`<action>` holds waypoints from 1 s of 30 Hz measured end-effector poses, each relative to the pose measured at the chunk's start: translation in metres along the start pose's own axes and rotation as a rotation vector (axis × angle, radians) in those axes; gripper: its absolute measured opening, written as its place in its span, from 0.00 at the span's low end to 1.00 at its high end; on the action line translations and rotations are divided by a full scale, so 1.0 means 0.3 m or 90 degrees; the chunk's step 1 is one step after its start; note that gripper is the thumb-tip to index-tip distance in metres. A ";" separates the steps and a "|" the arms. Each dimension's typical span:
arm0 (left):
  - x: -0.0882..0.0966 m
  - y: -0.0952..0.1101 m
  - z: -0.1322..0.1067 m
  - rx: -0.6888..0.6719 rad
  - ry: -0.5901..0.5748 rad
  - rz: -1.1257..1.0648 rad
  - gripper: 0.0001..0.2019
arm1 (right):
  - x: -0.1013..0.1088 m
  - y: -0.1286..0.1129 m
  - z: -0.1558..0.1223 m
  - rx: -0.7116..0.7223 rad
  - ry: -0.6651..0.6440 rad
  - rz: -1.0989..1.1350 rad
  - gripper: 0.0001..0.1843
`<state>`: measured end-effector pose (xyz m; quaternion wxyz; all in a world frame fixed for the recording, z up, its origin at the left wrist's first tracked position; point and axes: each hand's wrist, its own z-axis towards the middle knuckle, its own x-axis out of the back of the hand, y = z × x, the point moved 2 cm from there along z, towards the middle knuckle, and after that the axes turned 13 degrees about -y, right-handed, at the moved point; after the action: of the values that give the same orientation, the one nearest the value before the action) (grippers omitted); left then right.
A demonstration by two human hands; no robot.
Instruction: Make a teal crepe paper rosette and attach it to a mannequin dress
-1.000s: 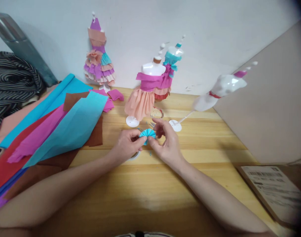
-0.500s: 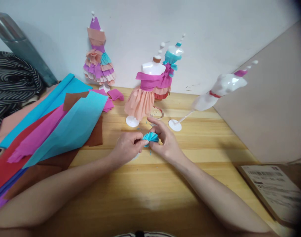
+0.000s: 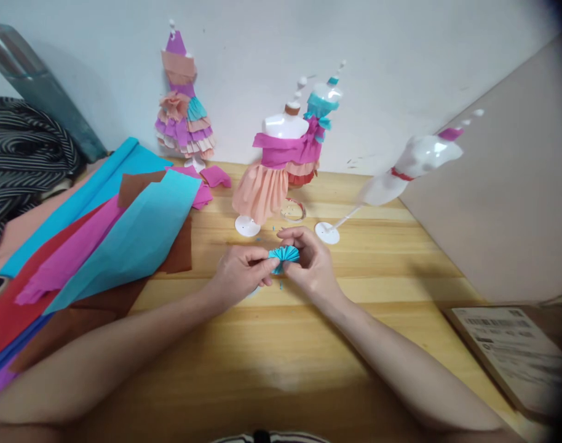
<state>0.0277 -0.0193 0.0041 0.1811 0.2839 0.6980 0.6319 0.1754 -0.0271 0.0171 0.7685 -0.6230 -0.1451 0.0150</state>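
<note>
A small blue pleated paper fan (image 3: pixel 284 254) is held above the wooden table (image 3: pixel 272 357), its folds spread out from a pinched point. My left hand (image 3: pixel 244 271) is closed, thumb and fingers pinching the fan's left side. On the other side, my right hand (image 3: pixel 311 261) has its thumb against the fan's lower right edge, with the fingers curled behind it. Just beyond the hands stands a mini mannequin (image 3: pixel 285 126) in a magenta top and a peach pleated skirt (image 3: pixel 260 191). Tiny blue paper scraps lie on the table around the hands.
Coloured crepe paper sheets (image 3: pixel 138 240) are heaped at the left. A mannequin in a ruffled dress (image 3: pixel 186 123), another in blue and magenta (image 3: pixel 324 107) and a tilted white one (image 3: pixel 414 163) stand at the back. A cardboard box (image 3: pixel 506 351) lies at the right.
The blue fan looks fanned out a little more, slightly to the right. My right hand's raised index finger has come down and curled toward the fan; my left hand keeps its pinch.
</note>
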 end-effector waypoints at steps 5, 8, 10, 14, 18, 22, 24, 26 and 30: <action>0.002 -0.007 0.004 -0.003 -0.005 -0.049 0.14 | -0.003 -0.010 0.002 -0.001 0.018 0.046 0.18; 0.005 -0.004 0.005 0.002 -0.009 -0.058 0.14 | 0.002 -0.012 0.001 -0.014 0.011 0.056 0.18; 0.009 -0.002 0.007 0.009 -0.004 -0.064 0.13 | 0.007 -0.010 0.001 -0.019 -0.005 0.066 0.18; 0.020 0.004 0.016 0.022 0.019 -0.097 0.12 | 0.014 -0.001 -0.001 -0.016 -0.034 0.109 0.20; 0.024 0.010 0.021 0.029 0.032 -0.118 0.12 | 0.012 0.003 -0.002 -0.049 -0.044 0.110 0.21; 0.023 0.008 0.019 0.036 0.032 -0.120 0.11 | 0.024 0.014 -0.002 -0.046 -0.018 0.116 0.19; 0.024 0.004 0.019 0.034 0.032 -0.119 0.11 | 0.029 0.025 -0.003 -0.040 -0.023 0.142 0.17; 0.024 -0.001 0.021 0.031 0.031 -0.128 0.10 | 0.031 0.039 -0.004 -0.044 -0.040 0.172 0.15; 0.026 -0.005 0.024 0.038 0.029 -0.151 0.11 | 0.028 0.060 -0.003 -0.091 -0.047 0.210 0.11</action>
<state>0.0257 -0.0088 0.0026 0.2299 0.1902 0.7493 0.5912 0.1867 -0.0223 0.0013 0.7038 -0.6902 -0.0694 0.1535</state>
